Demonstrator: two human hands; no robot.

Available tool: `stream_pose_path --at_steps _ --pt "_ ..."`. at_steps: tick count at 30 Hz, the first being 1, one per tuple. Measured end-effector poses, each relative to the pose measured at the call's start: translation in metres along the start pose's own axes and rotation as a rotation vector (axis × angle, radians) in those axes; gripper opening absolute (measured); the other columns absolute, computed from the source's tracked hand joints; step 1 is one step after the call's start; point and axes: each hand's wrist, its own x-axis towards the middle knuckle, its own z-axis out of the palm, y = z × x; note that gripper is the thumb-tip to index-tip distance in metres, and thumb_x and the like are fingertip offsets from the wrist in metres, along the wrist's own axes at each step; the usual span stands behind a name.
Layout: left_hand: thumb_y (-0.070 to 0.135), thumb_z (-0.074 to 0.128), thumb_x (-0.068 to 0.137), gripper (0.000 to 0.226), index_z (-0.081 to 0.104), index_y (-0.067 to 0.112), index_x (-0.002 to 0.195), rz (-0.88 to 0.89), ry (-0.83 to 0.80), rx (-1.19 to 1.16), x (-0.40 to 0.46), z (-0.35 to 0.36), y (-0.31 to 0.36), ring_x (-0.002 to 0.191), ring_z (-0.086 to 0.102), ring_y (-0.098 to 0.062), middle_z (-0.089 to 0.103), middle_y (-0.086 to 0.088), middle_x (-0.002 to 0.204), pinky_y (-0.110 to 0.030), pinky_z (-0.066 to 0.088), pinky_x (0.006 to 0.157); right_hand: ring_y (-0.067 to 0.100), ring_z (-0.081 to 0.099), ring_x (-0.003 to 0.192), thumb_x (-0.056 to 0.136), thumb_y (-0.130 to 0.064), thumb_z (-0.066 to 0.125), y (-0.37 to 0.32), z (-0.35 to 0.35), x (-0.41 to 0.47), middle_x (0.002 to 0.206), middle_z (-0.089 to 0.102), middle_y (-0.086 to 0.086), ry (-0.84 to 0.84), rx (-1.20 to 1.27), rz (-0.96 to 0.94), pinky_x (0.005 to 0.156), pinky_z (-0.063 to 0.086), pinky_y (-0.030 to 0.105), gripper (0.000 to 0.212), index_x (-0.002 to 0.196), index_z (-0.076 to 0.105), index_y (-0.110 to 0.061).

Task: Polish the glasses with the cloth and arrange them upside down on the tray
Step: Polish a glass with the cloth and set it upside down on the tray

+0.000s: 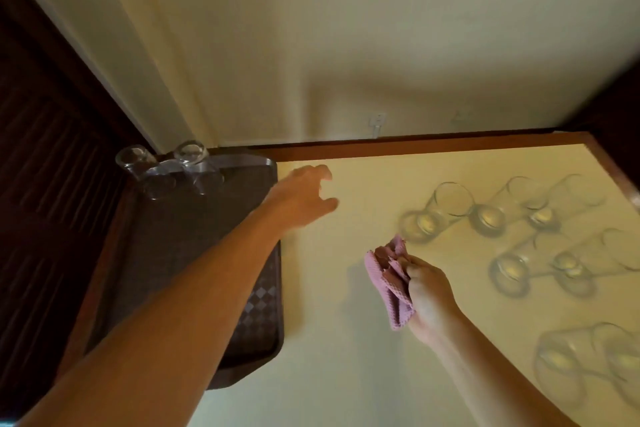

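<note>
A dark brown tray (242,350) lies on the left of the cream table. Two clear glasses (194,166) stand upside down at the tray's far end. Several clear glasses stand upright on the right half of the table; the nearest one (436,211) is just beyond the cloth. My left hand (304,198) hovers over the tray's right edge, fingers loosely spread, holding nothing. My right hand (429,291) grips a bunched pink cloth (391,277) above the table's middle. The frame is blurred by motion.
The cream table (346,374) has a brown wooden rim and ends at a pale wall (381,45) with a socket (377,120). A dark wooden door (45,149) stands to the left of the tray.
</note>
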Motion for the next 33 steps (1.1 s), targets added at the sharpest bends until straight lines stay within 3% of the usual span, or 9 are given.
stream_pose_path --at_steps 7,14,17,19,21,24,27,30,33 --pt "0.035 0.095 0.074 0.114 0.023 0.034 0.163 -0.028 0.035 -0.594 0.027 0.119 0.122 0.150 0.037 -0.028 0.036 0.000 0.167 -0.045 0.041 0.115 0.012 0.075 0.064 0.104 -0.002 0.045 -0.034 -0.087 0.000 0.071 0.073 0.006 0.069 0.188 -0.019 0.072 0.060 0.021 0.026 0.090 0.067 -0.002" --pt "0.027 0.089 0.083 0.075 0.050 0.023 0.146 -0.091 0.200 -0.862 0.046 0.184 0.163 0.129 0.053 -0.019 0.059 0.001 0.142 -0.029 0.049 0.098 0.029 0.077 0.096 0.105 0.000 0.044 -0.047 -0.131 0.005 0.093 0.079 0.014 0.171 0.203 -0.218 0.091 0.058 0.044 0.028 0.099 0.071 -0.002" --pt "0.036 0.084 0.087 0.062 0.055 0.021 0.140 -0.166 0.223 -0.949 0.033 0.181 0.181 0.111 0.060 -0.018 0.064 -0.001 0.125 -0.022 0.048 0.082 0.021 0.078 0.092 0.105 -0.005 0.047 -0.056 -0.137 -0.002 0.096 0.079 0.007 0.201 0.172 -0.327 0.077 0.061 0.035 0.026 0.109 0.073 -0.007" --pt "0.042 0.074 0.095 0.049 0.059 0.018 0.135 -0.269 0.181 -1.130 0.015 0.170 0.200 0.101 0.063 -0.022 0.064 -0.003 0.110 -0.028 0.049 0.078 0.014 0.077 0.093 0.107 -0.010 0.045 -0.066 -0.141 -0.013 0.107 0.078 0.003 0.179 0.171 -0.430 0.061 0.060 0.025 0.028 0.122 0.068 -0.010" --pt "0.041 0.059 0.100 0.031 0.065 0.014 0.114 -0.335 0.071 -1.347 -0.012 0.154 0.218 0.088 0.061 -0.024 0.062 -0.006 0.096 -0.035 0.047 0.075 0.012 0.074 0.105 0.109 -0.015 0.043 -0.073 -0.137 -0.022 0.123 0.072 0.004 0.114 0.070 -0.602 0.068 0.062 0.023 0.034 0.138 0.060 -0.014" --pt "0.045 0.045 0.097 0.045 0.066 0.005 0.089 -0.225 -0.023 -1.402 -0.056 0.130 0.244 0.078 0.060 -0.028 0.065 -0.012 0.081 -0.041 0.047 0.075 0.010 0.065 0.121 0.108 -0.025 0.044 -0.082 -0.123 -0.033 0.135 0.065 -0.005 -0.009 -0.236 -0.869 0.098 0.059 0.040 0.044 0.152 0.044 -0.024" --pt "0.065 0.048 0.093 0.071 0.071 -0.001 0.106 -0.127 0.079 -1.439 -0.080 0.104 0.251 0.087 0.068 -0.030 0.068 -0.018 0.092 -0.045 0.054 0.082 0.011 0.050 0.140 0.106 -0.032 0.043 -0.073 -0.105 -0.059 0.153 0.047 -0.015 -0.121 -0.313 -1.027 0.110 0.049 0.048 0.051 0.156 0.035 -0.026" --pt "0.059 0.050 0.102 0.051 0.066 0.013 0.088 -0.053 0.167 -1.489 -0.097 0.070 0.251 0.071 0.066 -0.017 0.062 -0.006 0.081 -0.032 0.054 0.066 0.017 0.026 0.155 0.109 -0.037 0.034 -0.059 -0.104 -0.096 0.166 0.031 0.002 -0.259 -0.569 -1.302 0.122 0.034 0.048 0.052 0.155 0.035 -0.014" --pt "0.055 0.036 0.109 0.055 0.075 0.016 0.105 -0.073 0.125 -1.466 -0.130 0.055 0.266 0.086 0.078 -0.014 0.078 -0.008 0.099 -0.033 0.063 0.073 0.017 0.049 0.138 0.109 -0.032 0.038 -0.107 -0.101 -0.099 0.151 0.049 0.004 -0.310 -0.518 -1.307 0.109 0.047 0.036 0.050 0.155 0.039 -0.015"
